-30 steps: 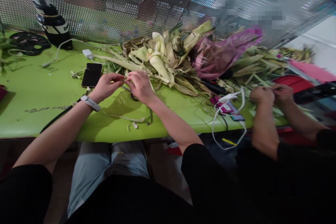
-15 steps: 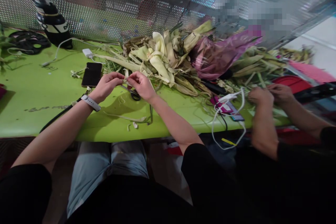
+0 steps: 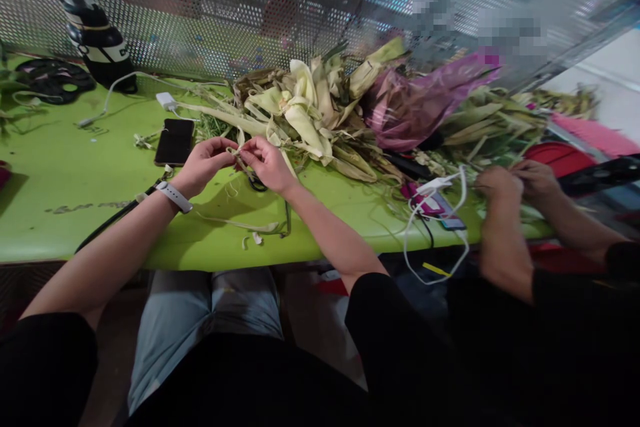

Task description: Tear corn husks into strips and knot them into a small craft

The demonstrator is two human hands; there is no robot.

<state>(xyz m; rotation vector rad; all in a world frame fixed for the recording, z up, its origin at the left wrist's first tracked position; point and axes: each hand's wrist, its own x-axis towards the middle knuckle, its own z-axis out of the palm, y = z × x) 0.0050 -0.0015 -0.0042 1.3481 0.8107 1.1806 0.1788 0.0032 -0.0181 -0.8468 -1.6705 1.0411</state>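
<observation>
My left hand [image 3: 207,157] and my right hand [image 3: 265,161] meet over the table, each closed in a pinch. Between their fingertips is a thin pale strip of corn husk [image 3: 237,151], partly hidden by the fingers. Just below the right hand, the dark handles of scissors [image 3: 257,183] show on the table. Behind my hands lies a large heap of corn husks [image 3: 305,110], pale green to brown. A loose husk strip [image 3: 245,223] and small scraps lie nearer the front edge. The left wrist wears a white-banded watch [image 3: 173,197].
A phone [image 3: 174,141] lies left of my hands, near a white charger [image 3: 166,101]. A dark bottle [image 3: 103,40] stands at the back left. Right of the husks sit a pink plastic bag [image 3: 410,110] and cabled phones [image 3: 440,207]. A co-worker's hands [image 3: 515,183] work at far right.
My fingers have shifted slightly on the husk strip, which now shows as a small twist or loop between them. The co-worker's hands have moved a little.
</observation>
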